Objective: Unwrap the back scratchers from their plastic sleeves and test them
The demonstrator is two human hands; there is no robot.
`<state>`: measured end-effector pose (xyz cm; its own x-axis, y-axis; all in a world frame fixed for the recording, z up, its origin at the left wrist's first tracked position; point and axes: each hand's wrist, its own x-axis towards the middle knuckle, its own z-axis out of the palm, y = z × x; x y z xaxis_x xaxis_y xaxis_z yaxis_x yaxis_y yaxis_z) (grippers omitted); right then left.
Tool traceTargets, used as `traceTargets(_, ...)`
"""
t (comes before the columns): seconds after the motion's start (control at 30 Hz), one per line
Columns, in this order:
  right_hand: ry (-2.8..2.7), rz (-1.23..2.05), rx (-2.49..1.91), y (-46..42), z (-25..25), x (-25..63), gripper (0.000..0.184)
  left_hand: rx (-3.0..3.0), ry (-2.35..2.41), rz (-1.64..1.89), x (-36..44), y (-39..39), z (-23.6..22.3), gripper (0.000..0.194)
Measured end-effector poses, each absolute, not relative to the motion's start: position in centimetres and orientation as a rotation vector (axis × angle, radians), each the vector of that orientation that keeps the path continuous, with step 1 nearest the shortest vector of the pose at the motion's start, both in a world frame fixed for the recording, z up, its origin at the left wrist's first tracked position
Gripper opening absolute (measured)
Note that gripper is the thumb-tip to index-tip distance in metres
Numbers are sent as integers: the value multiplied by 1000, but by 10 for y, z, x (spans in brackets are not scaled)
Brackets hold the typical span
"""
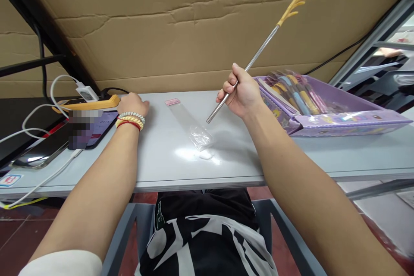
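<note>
A back scratcher (pixel 262 48) slants up to the right in my right hand (pixel 242 90), whose fingers wrap round its silver metal rod. Its yellow, hand-shaped head points up toward the cardboard, and the rod's lower end hovers above the table. My left hand (pixel 132 104) rests on the tabletop as a loose fist beside the yellow power strip (pixel 110 102); its fingertips are mostly hidden. Between the hands lies a long clear plastic sleeve (pixel 190 123) with a pink label at its far end. A small white scrap (pixel 205 155) is near its lower end.
At right, a purple box (pixel 352 117) holds several packaged long items. On the left are a lit phone (pixel 97 131), a dark phone (pixel 42 148), a white charger (pixel 87 92) and white cables. A cardboard wall (pixel 155 47) stands behind the white table (pixel 161 159).
</note>
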<state>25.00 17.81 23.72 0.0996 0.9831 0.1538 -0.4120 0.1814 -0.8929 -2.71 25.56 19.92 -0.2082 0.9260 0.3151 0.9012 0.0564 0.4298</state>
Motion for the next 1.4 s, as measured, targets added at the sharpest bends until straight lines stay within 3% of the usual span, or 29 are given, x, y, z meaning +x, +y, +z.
traceTargets(0.07, -924, 1189, -820, 179, 236, 248, 53, 1974, 2123, 1036, -6, 244, 208, 28)
traceTargets(0.13, -931, 1165, -846, 180, 234, 246, 53, 2068, 1659, 1097, 20, 230, 212, 37)
traceTargets(0.23, -950, 1129, -878, 182, 230, 242, 53, 2166, 1147, 878, 57, 207, 209, 44)
traceTargets(0.33, -987, 1117, -888, 182, 226, 237, 52, 2255, 929, 793, 81, 191, 200, 41)
traceTargets(0.6, -780, 1120, -653, 181, 237, 254, 39, 2301, 1033, 819, 74, 197, 200, 48)
traceTargets(0.9, -553, 833, -630, 203, 233, 311, 58, 2431, 1192, 595, 57, 204, 207, 52)
traceTargets(1.07, -683, 824, -682, 202, 234, 295, 68, 2453, 1166, 596, 56, 207, 202, 55)
traceTargets(1.4, -720, 929, -764, 187, 223, 227, 67, 2473, 1070, 745, 83, 183, 208, 55)
